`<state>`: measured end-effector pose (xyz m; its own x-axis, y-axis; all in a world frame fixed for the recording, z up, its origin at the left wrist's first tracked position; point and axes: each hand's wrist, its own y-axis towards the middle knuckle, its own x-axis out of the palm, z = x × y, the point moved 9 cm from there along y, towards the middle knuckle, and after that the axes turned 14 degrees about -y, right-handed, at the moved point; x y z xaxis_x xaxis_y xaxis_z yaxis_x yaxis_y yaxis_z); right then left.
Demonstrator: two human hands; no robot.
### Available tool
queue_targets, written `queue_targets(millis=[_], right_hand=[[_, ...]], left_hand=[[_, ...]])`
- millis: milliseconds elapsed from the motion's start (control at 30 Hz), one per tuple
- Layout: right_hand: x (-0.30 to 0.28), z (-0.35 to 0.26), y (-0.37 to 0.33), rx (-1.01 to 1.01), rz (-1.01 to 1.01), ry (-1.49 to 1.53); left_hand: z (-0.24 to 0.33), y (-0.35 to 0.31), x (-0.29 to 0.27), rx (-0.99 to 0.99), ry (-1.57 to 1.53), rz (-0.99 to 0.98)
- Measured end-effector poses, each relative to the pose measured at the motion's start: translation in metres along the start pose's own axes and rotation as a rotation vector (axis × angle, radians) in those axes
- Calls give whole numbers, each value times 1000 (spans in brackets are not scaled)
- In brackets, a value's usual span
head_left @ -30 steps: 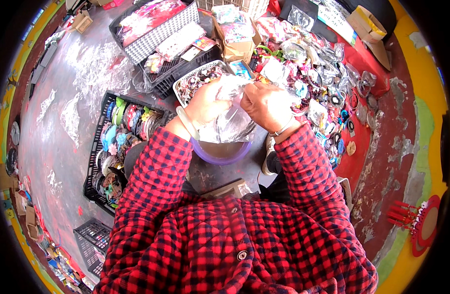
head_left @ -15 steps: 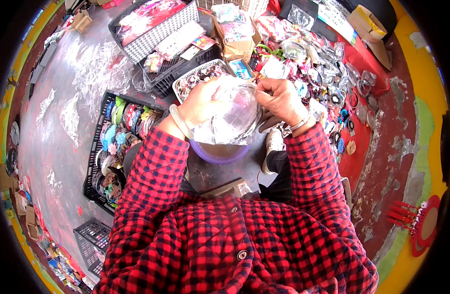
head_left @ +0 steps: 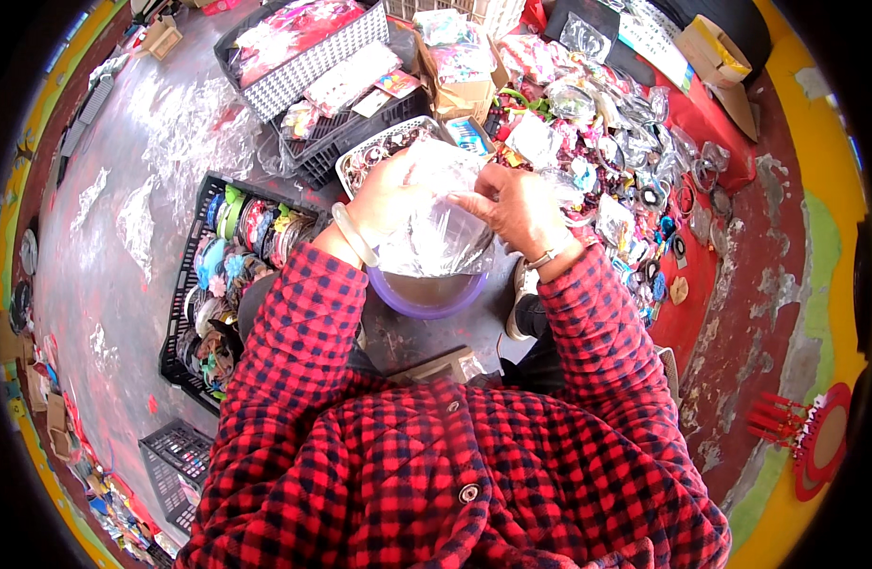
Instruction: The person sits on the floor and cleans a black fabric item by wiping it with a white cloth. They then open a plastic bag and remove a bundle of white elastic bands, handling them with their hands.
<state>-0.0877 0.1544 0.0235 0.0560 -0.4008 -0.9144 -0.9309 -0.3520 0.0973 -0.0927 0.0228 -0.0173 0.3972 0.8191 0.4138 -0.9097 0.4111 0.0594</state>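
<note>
A clear, crinkled plastic bag (head_left: 441, 242) hangs between my hands, over a purple-rimmed basin (head_left: 428, 302). My left hand (head_left: 384, 204), with a pale bangle on its wrist, is closed around the bag's left side. My right hand (head_left: 523, 211) has its fingers curled together at the bag's upper right, with thumb and forefinger against the plastic. Whether anything small is between those fingertips is hidden. Just beyond the bag stands a white basket (head_left: 349, 180) filled with small hair accessories.
A black crate (head_left: 177, 327) of headbands and hair ties stands to my left. Past the basket are a dark crate (head_left: 317, 171) and a cardboard box (head_left: 469, 98) of packets. Bagged accessories (head_left: 597, 156) are heaped on red cloth at the right. My shoe (head_left: 521, 299) is beside the basin.
My right hand has moved left and slightly down, from the bag's right edge toward its middle. The bag looks less spread out. My left hand stays nearly in place, holding it.
</note>
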Motion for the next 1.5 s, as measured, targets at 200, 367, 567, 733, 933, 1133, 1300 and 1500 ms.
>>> queue_targets(millis=[200,367,567,733,933,1133,1300,1500], right_hand=[[15,12,0,38,-49,185],[18,13,-6,159,-232,379],[19,11,-11,191,-306,567],[27,14,-18,250,-403,683],[32,10,-25,204,-445,761],[28,1,-31,131,-515,820],[32,-6,-41,105,-701,900],[35,-10,-48,11,-883,881]], left_hand=[[1,3,7,34,142,-11],[-10,2,-9,59,335,-5],[-8,-3,-1,-72,104,-48],[-6,-6,3,-91,269,-132],[-10,-15,5,-150,384,-222],[-4,-27,13,-231,477,-279],[-6,-36,25,-235,510,-395],[-13,-46,31,-321,534,-491]])
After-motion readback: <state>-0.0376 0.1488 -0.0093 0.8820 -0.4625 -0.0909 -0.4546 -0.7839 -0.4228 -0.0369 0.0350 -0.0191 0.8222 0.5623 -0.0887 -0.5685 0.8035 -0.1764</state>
